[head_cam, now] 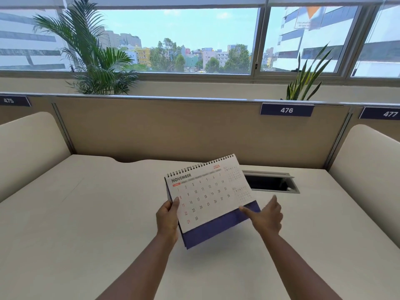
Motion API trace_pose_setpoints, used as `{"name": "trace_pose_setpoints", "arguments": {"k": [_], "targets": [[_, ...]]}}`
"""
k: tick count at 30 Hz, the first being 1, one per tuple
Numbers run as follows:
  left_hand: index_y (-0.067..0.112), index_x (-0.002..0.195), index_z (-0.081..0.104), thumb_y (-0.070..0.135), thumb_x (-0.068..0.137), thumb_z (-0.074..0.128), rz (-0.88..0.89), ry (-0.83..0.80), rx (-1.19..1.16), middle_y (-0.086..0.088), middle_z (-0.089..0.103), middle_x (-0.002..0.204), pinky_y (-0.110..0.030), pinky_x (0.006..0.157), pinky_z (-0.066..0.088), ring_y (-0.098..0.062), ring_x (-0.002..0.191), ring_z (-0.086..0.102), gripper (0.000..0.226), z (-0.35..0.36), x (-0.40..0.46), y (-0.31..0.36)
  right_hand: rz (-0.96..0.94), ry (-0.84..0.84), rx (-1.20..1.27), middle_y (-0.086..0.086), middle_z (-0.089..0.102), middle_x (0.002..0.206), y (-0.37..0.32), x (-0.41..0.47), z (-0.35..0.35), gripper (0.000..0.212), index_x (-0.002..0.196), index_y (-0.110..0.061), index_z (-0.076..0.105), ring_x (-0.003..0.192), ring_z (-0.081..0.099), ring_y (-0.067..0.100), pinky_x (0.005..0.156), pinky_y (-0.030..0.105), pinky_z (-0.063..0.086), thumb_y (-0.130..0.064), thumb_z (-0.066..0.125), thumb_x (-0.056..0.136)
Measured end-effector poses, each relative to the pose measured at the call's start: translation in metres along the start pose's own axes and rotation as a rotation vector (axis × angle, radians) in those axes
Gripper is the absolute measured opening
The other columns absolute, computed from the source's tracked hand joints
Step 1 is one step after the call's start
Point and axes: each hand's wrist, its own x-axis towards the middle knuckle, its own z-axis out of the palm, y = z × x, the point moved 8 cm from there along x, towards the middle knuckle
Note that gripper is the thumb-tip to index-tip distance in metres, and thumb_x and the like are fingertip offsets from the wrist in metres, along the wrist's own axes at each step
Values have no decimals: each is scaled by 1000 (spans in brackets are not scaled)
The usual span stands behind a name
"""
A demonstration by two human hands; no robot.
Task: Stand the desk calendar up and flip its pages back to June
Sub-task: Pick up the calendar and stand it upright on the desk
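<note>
Spiral-bound desk calendar, white November page, purple card base, tilted above cream desk at frame centre. Left hand pinches its left edge; right hand open, thumb touching lower right corner. Beige partition, window behind.

The calendar at lower centre reads "NOVEMBER" and "2026" above dates 1 to 30. Blue tags on the partition read "475" at far left, "476" and "477" at right.
</note>
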Motion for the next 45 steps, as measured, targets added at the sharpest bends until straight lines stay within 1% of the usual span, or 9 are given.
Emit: {"name": "trace_pose_setpoints", "arguments": {"k": [4, 8, 14, 19, 22, 26, 33, 38, 45], "targets": [[9, 83, 61, 12, 95, 47, 48, -144, 68, -5, 68, 85, -22, 46, 55, -19, 74, 65, 19, 8, -1, 9, -194, -92, 152, 15, 58, 125, -25, 5, -8, 70, 126, -8, 51, 105, 53, 22, 85, 34, 46, -27, 81, 65], [11, 84, 61, 14, 96, 46, 64, -235, 159, -4, 70, 84, -27, 54, 57, -16, 71, 69, 19, 6, -1, 8, -133, -76, 295, 12, 68, 108, -21, 8, -22, 45, 107, -10, 62, 85, 62, 23, 61, 24, 48, -19, 80, 68], [5, 102, 62, 12, 95, 47, 51, -295, 242, -7, 70, 92, -32, 66, 57, -26, 85, 67, 18, 4, -1, 7, -42, -320, 501, 15, 65, 101, -11, 3, -16, 26, 89, -8, 56, 90, 64, 32, 72, 41, 56, 2, 73, 71], [-1, 126, 45, 16, 92, 55, 98, -185, 456, -4, 42, 116, -28, 74, 45, -22, 104, 48, 39, 5, 3, 18, -64, -332, 558, 8, 63, 91, -5, -5, -18, 28, 87, -15, 58, 89, 62, 34, 68, 42, 54, 7, 68, 74], [5, 109, 59, 11, 95, 47, 125, -280, 448, -11, 58, 109, -23, 63, 47, -25, 95, 56, 19, 16, -1, 22, -69, -331, 552, 5, 63, 89, 2, -8, -19, 31, 87, -19, 58, 86, 62, 32, 68, 42, 56, 7, 68, 74], [13, 85, 65, 9, 96, 42, 82, -299, 395, -4, 68, 84, -25, 64, 49, -24, 85, 60, 26, 13, -6, 21, -50, -295, 491, 6, 63, 92, 18, -14, -20, 32, 96, -14, 57, 90, 62, 35, 72, 44, 56, 6, 68, 74], [9, 84, 68, 23, 96, 43, 44, -278, 339, -9, 70, 84, -28, 70, 52, -26, 84, 64, 31, 15, -8, 21, -45, -212, 377, 10, 64, 100, 33, -22, -26, 31, 99, -13, 57, 92, 61, 36, 83, 52, 55, 2, 69, 75], [4, 79, 68, 49, 84, 56, -21, -194, 398, -11, 71, 80, -26, 61, 52, -24, 77, 67, 47, 17, -3, 18, -61, -130, 250, 14, 66, 108, 39, -26, -26, 33, 108, -5, 59, 87, 58, 31, 80, 45, 53, -4, 69, 76], [-3, 87, 64, 37, 83, 65, -111, -108, 395, -15, 69, 81, -26, 57, 50, -28, 79, 65, 39, 18, 6, 12, 63, -28, 150, 17, 69, 103, 51, -25, -32, 41, 99, -1, 60, 85, 61, 28, 64, 27, 44, -24, 78, 69]]}}
